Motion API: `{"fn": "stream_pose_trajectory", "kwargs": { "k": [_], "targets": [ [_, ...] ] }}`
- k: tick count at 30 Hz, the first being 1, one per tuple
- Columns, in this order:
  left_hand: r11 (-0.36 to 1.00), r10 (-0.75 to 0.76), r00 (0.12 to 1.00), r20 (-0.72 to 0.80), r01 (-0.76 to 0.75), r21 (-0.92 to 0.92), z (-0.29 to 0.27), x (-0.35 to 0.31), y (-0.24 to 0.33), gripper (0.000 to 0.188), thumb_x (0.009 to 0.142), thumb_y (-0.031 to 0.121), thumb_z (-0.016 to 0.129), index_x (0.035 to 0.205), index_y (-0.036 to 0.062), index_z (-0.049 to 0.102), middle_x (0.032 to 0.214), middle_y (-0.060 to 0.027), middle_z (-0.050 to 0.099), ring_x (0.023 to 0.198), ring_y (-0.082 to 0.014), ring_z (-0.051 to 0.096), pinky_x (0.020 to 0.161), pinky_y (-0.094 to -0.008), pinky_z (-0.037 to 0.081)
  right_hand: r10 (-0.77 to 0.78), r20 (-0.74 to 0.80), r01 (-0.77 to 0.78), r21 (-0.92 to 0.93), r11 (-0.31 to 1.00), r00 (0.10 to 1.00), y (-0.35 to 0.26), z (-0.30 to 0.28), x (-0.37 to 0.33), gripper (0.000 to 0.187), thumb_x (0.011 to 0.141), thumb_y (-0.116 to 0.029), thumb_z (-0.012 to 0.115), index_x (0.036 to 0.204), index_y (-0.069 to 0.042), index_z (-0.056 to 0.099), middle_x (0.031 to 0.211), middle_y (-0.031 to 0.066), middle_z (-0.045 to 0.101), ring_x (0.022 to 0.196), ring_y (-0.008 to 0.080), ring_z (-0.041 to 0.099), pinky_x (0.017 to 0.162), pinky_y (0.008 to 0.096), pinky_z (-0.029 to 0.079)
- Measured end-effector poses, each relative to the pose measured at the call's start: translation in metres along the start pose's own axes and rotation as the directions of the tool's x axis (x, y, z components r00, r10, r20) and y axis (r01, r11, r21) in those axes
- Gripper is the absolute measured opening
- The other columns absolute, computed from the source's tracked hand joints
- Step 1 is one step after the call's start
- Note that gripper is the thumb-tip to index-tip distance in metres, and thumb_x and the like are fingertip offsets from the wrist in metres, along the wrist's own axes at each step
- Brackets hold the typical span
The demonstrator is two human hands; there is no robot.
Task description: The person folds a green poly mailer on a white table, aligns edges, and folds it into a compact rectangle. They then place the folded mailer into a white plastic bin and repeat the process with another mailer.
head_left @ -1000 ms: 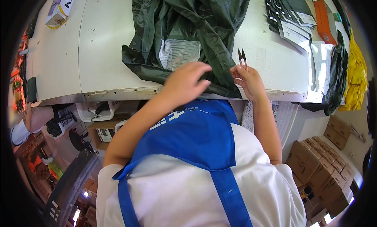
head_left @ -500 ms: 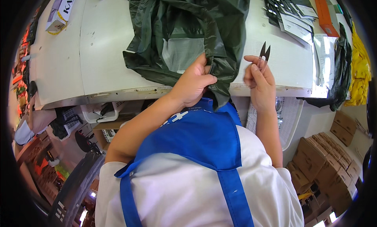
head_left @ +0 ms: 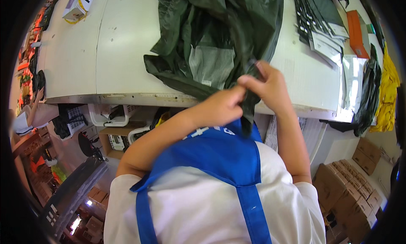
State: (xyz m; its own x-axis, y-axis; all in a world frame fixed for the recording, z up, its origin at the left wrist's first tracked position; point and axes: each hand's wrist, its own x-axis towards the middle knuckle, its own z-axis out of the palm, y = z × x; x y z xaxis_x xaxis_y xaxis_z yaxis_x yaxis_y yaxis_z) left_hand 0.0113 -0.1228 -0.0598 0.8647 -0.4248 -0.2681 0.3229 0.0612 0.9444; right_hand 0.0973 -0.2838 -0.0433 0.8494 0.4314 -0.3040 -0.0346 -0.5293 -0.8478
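A dark green rain jacket (head_left: 175, 39) with a pale mesh panel (head_left: 211, 65) lies over the near edge of the worktable, a corner of it hanging down. My left hand (head_left: 222, 108) is closed on that hanging part, pinching the fabric. Close above it, my right hand (head_left: 272, 85) is closed around small scissors (head_left: 252, 63), which are blurred and mostly hidden by the fingers and the cloth. Both hands nearly meet at the jacket's edge; whether the blades touch the fabric I cannot tell.
Dark flat packages with white cards (head_left: 323, 39) are fanned out at the far right, beside an orange box (head_left: 357, 35). A white box (head_left: 80, 6) stands far left. Yellow cloth (head_left: 385, 94) hangs at right; cartons (head_left: 344, 189) are stacked below. Another person's arm (head_left: 34, 106) shows at far left.
My right hand with the scissors has moved left, onto the jacket's edge beside my left hand. The left hand has shifted slightly right and down with the fabric, and the view has shifted.
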Motion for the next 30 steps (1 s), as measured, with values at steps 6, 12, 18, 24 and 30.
{"fn": "stream_pose_trajectory", "kwargs": {
  "k": [6, 12, 18, 24, 30],
  "targets": [
    [0.022, 0.526, 0.709, -0.469, 0.54, 0.841, -0.106, -0.017, -0.005, 0.057, 0.074, 0.008, 0.061, 0.129, 0.0141, 0.048, 0.125, -0.0179, 0.049, 0.103, -0.03, 0.056, 0.083, -0.0377, 0.046, -0.004, -0.022, -0.001, -0.193, 0.981, 1.0, 0.043, -0.038, -0.008, 0.022, 0.076, -0.017, 0.069, 0.082, 0.001, 0.059, 0.06, 0.0121, 0.05, 0.054, 0.0177, 0.043, 0.054, 0.0314, 0.04],
    [0.602, -0.111, 0.977, -0.183, 0.212, 0.77, -0.083, -0.033, -0.076, 0.053, 0.076, 0.019, 0.067, 0.126, 0.0096, 0.051, 0.101, -0.0185, 0.06, 0.094, -0.034, 0.058, 0.085, -0.0391, 0.048, 0.228, 0.114, -0.177, -0.341, 0.923, 0.967, 0.068, -0.109, -0.015, 0.018, 0.072, -0.012, 0.071, 0.08, 0.001, 0.061, 0.059, 0.0081, 0.053, 0.054, 0.0133, 0.043, 0.053, 0.0307, 0.038],
    [0.967, -0.246, 0.776, -0.581, 0.241, -0.088, -0.087, 0.018, -0.034, 0.061, 0.084, 0.038, 0.066, 0.128, -0.001, 0.048, 0.087, -0.0116, 0.066, 0.071, -0.0192, 0.063, 0.06, -0.0329, 0.05, 0.371, 0.695, 0.058, -0.51, 0.858, 0.616, 0.048, -0.084, -0.05, 0.025, 0.077, -0.025, 0.07, 0.089, -0.004, 0.066, 0.077, 0.0093, 0.067, 0.071, 0.0167, 0.062, 0.069, 0.0321, 0.048],
    [0.948, -0.265, 0.588, -0.764, 0.014, -0.318, -0.123, 0.085, -0.037, 0.074, 0.081, 0.027, 0.07, 0.134, -0.0083, 0.032, 0.109, -0.0157, 0.058, 0.086, -0.0245, 0.06, 0.071, -0.033, 0.051, 0.002, 0.008, 0.001, -0.309, 0.951, 1.0, 0.043, -0.109, 0.049, 0.024, 0.091, -0.021, 0.053, 0.095, -0.004, 0.069, 0.099, 0.0142, 0.068, 0.09, 0.0213, 0.064, 0.08, 0.0352, 0.049],
    [0.976, -0.213, 0.55, -0.808, 0.087, -0.197, -0.148, 0.134, -0.05, 0.033, 0.075, 0.016, 0.068, 0.102, -0.0016, 0.059, 0.085, -0.0126, 0.064, 0.074, -0.0208, 0.059, 0.064, -0.0318, 0.045, -0.369, 0.171, 0.406, -0.365, 0.838, 0.914, 0.06, -0.054, 0.181, 0.021, 0.088, -0.02, 0.054, 0.093, -0.005, 0.069, 0.101, 0.0152, 0.063, 0.1, 0.028, 0.059, 0.089, 0.033, 0.043]
  ]
}}
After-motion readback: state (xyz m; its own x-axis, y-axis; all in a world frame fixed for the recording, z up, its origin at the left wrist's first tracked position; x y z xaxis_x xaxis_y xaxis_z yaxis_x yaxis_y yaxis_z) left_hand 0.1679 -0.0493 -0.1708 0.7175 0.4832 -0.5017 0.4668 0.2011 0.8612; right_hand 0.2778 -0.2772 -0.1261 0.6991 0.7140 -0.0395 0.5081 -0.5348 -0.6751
